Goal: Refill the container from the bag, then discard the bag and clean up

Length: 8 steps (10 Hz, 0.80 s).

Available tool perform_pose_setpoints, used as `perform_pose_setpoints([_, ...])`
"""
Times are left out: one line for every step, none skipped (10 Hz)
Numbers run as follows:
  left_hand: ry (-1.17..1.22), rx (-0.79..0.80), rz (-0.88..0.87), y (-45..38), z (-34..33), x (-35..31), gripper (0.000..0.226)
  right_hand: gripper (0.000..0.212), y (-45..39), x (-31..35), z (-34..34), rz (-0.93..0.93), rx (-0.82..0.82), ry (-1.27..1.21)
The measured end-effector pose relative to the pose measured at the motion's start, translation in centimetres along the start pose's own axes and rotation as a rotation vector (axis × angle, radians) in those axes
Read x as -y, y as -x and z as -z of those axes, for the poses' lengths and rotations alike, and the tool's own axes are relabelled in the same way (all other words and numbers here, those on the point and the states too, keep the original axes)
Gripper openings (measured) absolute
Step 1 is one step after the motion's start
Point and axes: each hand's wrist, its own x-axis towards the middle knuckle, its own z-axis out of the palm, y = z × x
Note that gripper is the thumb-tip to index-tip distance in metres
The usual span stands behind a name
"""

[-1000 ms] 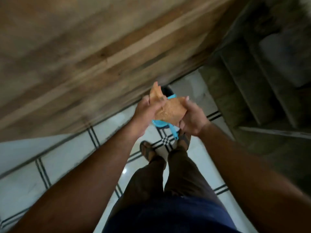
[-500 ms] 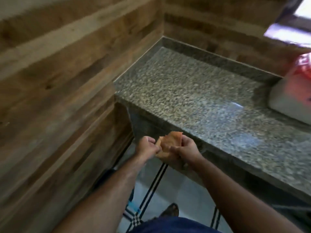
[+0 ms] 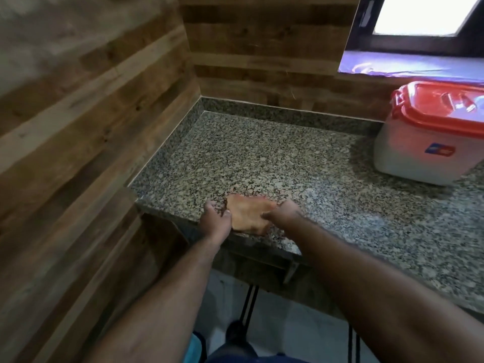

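Note:
A crumpled orange-brown cloth [image 3: 247, 214] lies on the speckled granite counter [image 3: 327, 179] near its front edge. My left hand [image 3: 216, 220] grips the cloth's left side and my right hand [image 3: 284, 213] presses on its right side. A white plastic container [image 3: 421, 150] with a closed red lid [image 3: 442, 108] stands at the counter's right, well apart from both hands. No bag is in view.
Wood-panelled walls [image 3: 86, 121] close off the left side and the back. A window sill [image 3: 419, 66] runs behind the container. Below the counter's front edge there is white tiled floor [image 3: 288, 331] with black lines, and my foot [image 3: 235, 334] on it.
My view has swung up from the floor to the counter. Both hands have carried the cloth forward and set it down on the granite near the front edge.

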Motion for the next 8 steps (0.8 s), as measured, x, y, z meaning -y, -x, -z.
perform_pose_setpoints([-0.407, 0.017, -0.213, -1.8, -0.6, 1.2, 0.071, 0.033, -2.2, -1.0, -2.1, 0.176, -0.014, 0.321])
perform_pose_setpoints([-0.747, 0.173, -0.483, -4.0, -1.3, 2.2, 0.051, 0.026, -3.4, -1.6, -3.7, 0.43, 0.147, 0.845])
perform_pose_setpoints([-0.968, 0.265, -0.622, -5.8, -1.3, 2.8, 0.035, 0.047, -4.2, -2.0, -4.2, 0.509, 0.266, 1.074])
perform_pose_setpoints([-1.008, 0.229, -0.673, -7.5, -1.1, 2.8, 0.025, 0.057, -5.2, -1.7, -4.2, 0.533, 0.265, 1.099])
perform_pose_setpoints([-1.06, 0.309, -0.711, -8.8, -1.2, 2.1, 0.026, 0.043, -6.6, -1.4, -3.6, 0.651, 0.262, 1.149])
perform_pose_setpoints([-1.06, 0.363, -0.753, -9.9, -1.3, -0.2, 0.028, 0.039, -8.1, -0.8, -2.1, 0.69, 0.289, 1.187])
perform_pose_setpoints([-0.972, 0.348, -0.806, -11.0, -2.0, -2.7, 0.027, 0.039, -9.0, -0.5, -0.2, 0.685, 0.212, 1.149])
perform_pose_setpoints([-0.902, 0.356, -0.857, -11.4, -3.5, -4.1, 0.03, 0.042, -10.1, -0.7, 1.8, 0.602, 0.127, 1.132])
